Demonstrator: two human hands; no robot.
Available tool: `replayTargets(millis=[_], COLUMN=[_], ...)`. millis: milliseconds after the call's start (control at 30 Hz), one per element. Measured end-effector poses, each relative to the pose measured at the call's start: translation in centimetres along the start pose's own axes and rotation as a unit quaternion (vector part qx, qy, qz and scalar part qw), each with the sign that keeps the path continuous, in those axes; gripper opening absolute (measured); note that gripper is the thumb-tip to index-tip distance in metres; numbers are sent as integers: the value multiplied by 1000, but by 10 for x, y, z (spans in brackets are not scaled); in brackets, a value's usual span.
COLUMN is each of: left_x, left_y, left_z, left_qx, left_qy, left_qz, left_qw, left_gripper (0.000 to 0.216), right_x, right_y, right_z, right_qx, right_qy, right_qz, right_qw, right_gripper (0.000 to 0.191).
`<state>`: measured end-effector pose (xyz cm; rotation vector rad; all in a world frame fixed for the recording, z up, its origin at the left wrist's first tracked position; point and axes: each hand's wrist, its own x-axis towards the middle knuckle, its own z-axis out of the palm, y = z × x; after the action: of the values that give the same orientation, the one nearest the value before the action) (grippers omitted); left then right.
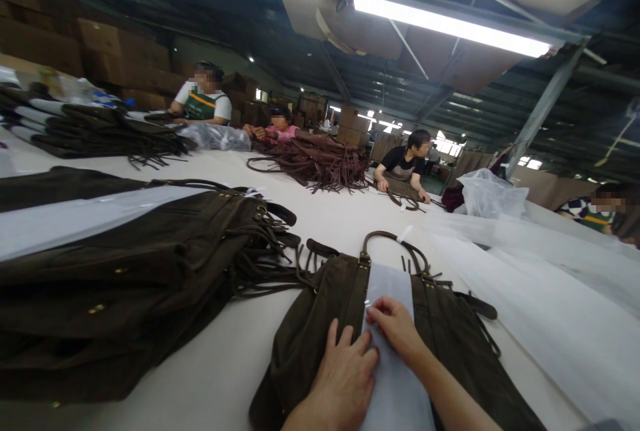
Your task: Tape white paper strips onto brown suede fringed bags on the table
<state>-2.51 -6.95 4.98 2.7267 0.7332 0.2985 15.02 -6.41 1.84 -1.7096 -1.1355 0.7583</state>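
Observation:
A dark brown suede bag (pixel 310 331) with a looped handle and fringe lies flat on the white table (pixel 225 364) in front of me. A strip of white tissue paper (pixel 393 298) runs down its middle. My left hand (pixel 345 374) rests flat on the bag and the paper's left edge, fingers stretched out. My right hand (pixel 397 324) lies on the paper with its fingertips pinched together at a small clear piece, perhaps tape, too small to name.
A stack of similar brown bags (pixel 125 284) with a white paper band lies to my left. More bag piles (pixel 95 128) and reddish-brown bags (pixel 315 161) sit farther back. White sheets (pixel 550 298) cover the right side. Several other people work at the table's far edge.

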Motion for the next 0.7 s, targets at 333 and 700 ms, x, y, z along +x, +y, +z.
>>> replayTargets(millis=[333,700], left_x=[3,-1], left_y=[-1,-3], left_z=[3,4], left_qx=[-4,-13], left_qy=[-17,1], left_qz=[-6,-1], left_qw=[1000,1000], left_gripper=[32,31], right_x=[29,44], right_y=[26,21], right_z=[6,-15], right_qx=[-179,-162], right_qy=[126,-9], right_qz=[-61,-3], right_qw=[974,987], right_gripper=[23,17])
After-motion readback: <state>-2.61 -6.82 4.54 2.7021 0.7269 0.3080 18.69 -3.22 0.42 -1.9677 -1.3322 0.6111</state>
